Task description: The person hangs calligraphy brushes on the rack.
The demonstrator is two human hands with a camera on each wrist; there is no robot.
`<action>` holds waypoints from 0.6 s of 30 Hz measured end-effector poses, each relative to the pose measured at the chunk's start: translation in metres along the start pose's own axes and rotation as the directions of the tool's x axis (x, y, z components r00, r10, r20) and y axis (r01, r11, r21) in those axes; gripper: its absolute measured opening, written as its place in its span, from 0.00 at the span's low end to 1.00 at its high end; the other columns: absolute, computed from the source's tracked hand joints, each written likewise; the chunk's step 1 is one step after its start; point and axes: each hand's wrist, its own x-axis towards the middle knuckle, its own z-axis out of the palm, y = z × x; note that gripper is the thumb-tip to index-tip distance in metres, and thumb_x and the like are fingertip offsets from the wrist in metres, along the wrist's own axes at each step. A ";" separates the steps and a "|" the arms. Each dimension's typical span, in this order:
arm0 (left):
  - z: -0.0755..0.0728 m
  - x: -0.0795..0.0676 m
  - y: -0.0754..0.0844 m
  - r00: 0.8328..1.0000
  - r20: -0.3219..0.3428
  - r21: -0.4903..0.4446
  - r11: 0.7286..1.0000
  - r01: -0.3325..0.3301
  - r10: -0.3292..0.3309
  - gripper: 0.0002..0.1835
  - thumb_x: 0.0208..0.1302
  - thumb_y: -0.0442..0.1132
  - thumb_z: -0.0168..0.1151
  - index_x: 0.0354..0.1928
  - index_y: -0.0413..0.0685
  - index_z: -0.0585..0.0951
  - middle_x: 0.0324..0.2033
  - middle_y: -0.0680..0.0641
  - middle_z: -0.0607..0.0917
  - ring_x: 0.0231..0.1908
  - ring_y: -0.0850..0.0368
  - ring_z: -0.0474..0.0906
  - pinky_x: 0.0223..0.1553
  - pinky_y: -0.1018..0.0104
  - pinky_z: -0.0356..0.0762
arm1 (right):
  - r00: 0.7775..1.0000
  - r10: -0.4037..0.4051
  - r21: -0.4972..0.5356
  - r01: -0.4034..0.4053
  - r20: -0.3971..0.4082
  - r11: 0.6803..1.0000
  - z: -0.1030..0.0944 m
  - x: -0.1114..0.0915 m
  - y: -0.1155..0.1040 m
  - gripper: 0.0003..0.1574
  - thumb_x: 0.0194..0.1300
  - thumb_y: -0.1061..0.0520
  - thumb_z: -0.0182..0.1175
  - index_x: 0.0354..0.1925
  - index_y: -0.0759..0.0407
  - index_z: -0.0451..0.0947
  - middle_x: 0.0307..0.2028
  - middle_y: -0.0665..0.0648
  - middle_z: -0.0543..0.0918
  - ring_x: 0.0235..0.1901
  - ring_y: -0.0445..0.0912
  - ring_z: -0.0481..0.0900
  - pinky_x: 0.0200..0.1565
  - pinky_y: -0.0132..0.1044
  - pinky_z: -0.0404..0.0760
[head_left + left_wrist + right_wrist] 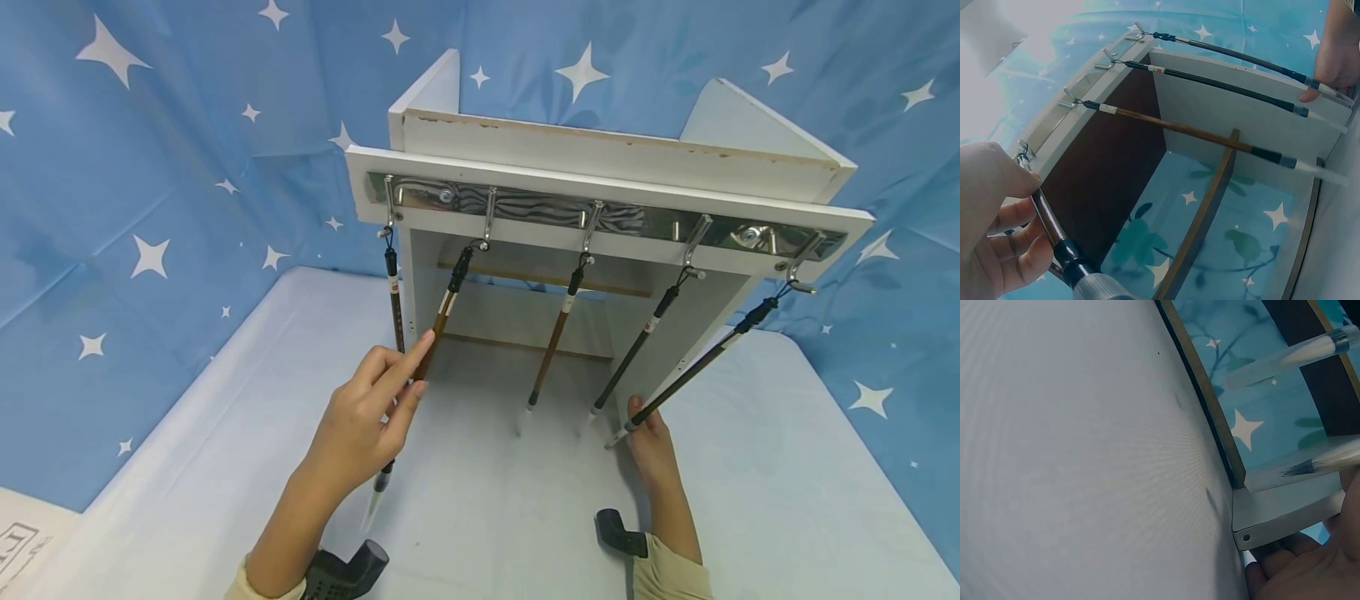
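A white shelf unit (609, 185) stands on the table with a metal hook rail (551, 205) across its upper front. Calligraphy brushes hang by loops from the hooks. My left hand (358, 421) pinches the brown shaft of the second brush from the left (446, 304), whose loop is still over its hook. Behind that hand hangs the leftmost brush (395, 292), partly hidden. Low on the right, my right hand (654, 446) grips the shelf's side panel (1288, 515), thumb inside and fingers outside. The rightmost brush (705, 360) crosses in front of it.
Two more brushes, a brown one (555, 343) and a dark one (637, 343), hang between the hands. Clear caps cover brush tips in the right wrist view. A star-patterned blue cloth (180, 167) backs the white-covered table (480, 517). A printed sheet (30, 542) lies lower left.
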 end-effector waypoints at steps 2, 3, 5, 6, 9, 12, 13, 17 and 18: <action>0.000 0.000 -0.001 1.000 0.002 -0.003 1.000 0.005 -0.005 0.23 0.70 0.44 0.41 0.61 0.39 0.69 0.30 0.45 0.72 0.19 0.67 0.65 0.18 0.88 0.62 | 1.000 0.001 0.001 -0.001 0.000 1.000 0.000 0.000 0.000 0.45 0.66 0.32 0.35 0.71 0.54 0.41 0.70 0.66 0.44 0.69 0.63 0.40 0.67 0.63 0.45; 0.000 -0.001 -0.001 1.000 0.002 -0.002 1.000 0.005 -0.005 0.23 0.70 0.44 0.41 0.61 0.39 0.69 0.30 0.45 0.72 0.19 0.67 0.65 0.18 0.88 0.61 | 1.000 0.001 0.002 -0.001 -0.001 1.000 0.000 0.000 0.000 0.45 0.66 0.32 0.35 0.71 0.54 0.41 0.70 0.66 0.45 0.69 0.63 0.40 0.67 0.63 0.45; 0.001 -0.001 -0.003 1.000 0.002 0.002 1.000 0.007 -0.007 0.22 0.69 0.42 0.43 0.61 0.39 0.69 0.30 0.45 0.72 0.19 0.67 0.65 0.17 0.87 0.61 | 1.000 0.002 0.003 -0.002 -0.003 1.000 0.000 0.000 0.000 0.46 0.66 0.32 0.35 0.71 0.54 0.41 0.70 0.66 0.45 0.69 0.63 0.40 0.67 0.63 0.45; 0.002 -0.001 -0.004 1.000 0.002 0.005 1.000 0.008 -0.008 0.22 0.69 0.41 0.45 0.61 0.39 0.69 0.30 0.44 0.73 0.19 0.67 0.65 0.17 0.87 0.62 | 1.000 0.004 0.003 -0.004 -0.004 1.000 0.000 0.000 0.000 0.46 0.66 0.32 0.35 0.71 0.54 0.41 0.70 0.66 0.45 0.69 0.63 0.40 0.67 0.63 0.45; 0.004 -0.002 -0.007 1.000 0.004 0.022 1.000 0.010 -0.010 0.23 0.63 0.33 0.54 0.61 0.40 0.70 0.30 0.44 0.73 0.19 0.67 0.66 0.17 0.86 0.63 | 1.000 0.006 0.009 -0.006 -0.004 1.000 0.000 0.001 0.000 0.46 0.66 0.32 0.36 0.71 0.54 0.41 0.70 0.66 0.45 0.69 0.63 0.40 0.67 0.64 0.45; 0.005 -0.003 -0.009 1.000 0.010 0.039 0.999 0.018 -0.019 0.29 0.53 0.27 0.61 0.60 0.41 0.71 0.30 0.45 0.73 0.19 0.67 0.67 0.17 0.85 0.67 | 1.000 0.009 0.022 -0.008 -0.005 1.000 0.001 0.001 0.000 0.46 0.66 0.32 0.36 0.71 0.54 0.41 0.70 0.66 0.44 0.69 0.64 0.40 0.67 0.64 0.45; 0.006 -0.003 -0.010 1.000 0.011 0.046 0.999 0.021 -0.022 0.30 0.51 0.26 0.63 0.60 0.41 0.71 0.30 0.45 0.73 0.18 0.66 0.67 0.17 0.85 0.67 | 1.000 0.008 0.028 -0.008 -0.004 1.000 0.001 0.001 0.000 0.46 0.66 0.32 0.36 0.71 0.54 0.41 0.70 0.66 0.44 0.69 0.64 0.40 0.67 0.63 0.45; 0.009 -0.004 -0.013 0.999 0.012 0.060 0.998 0.030 -0.031 0.31 0.48 0.26 0.65 0.58 0.42 0.73 0.29 0.46 0.72 0.17 0.65 0.68 0.16 0.85 0.67 | 1.000 0.009 0.040 -0.009 -0.005 0.999 0.001 0.001 -0.001 0.45 0.66 0.33 0.37 0.71 0.55 0.41 0.70 0.67 0.44 0.69 0.64 0.40 0.67 0.63 0.45; 0.010 -0.004 -0.014 1.000 0.011 0.059 0.998 0.029 -0.029 0.30 0.48 0.26 0.65 0.58 0.42 0.73 0.29 0.46 0.72 0.18 0.65 0.68 0.16 0.84 0.67 | 1.000 0.010 0.039 -0.010 -0.006 0.999 0.001 0.001 -0.001 0.45 0.66 0.33 0.37 0.71 0.55 0.41 0.70 0.66 0.44 0.69 0.64 0.40 0.67 0.63 0.45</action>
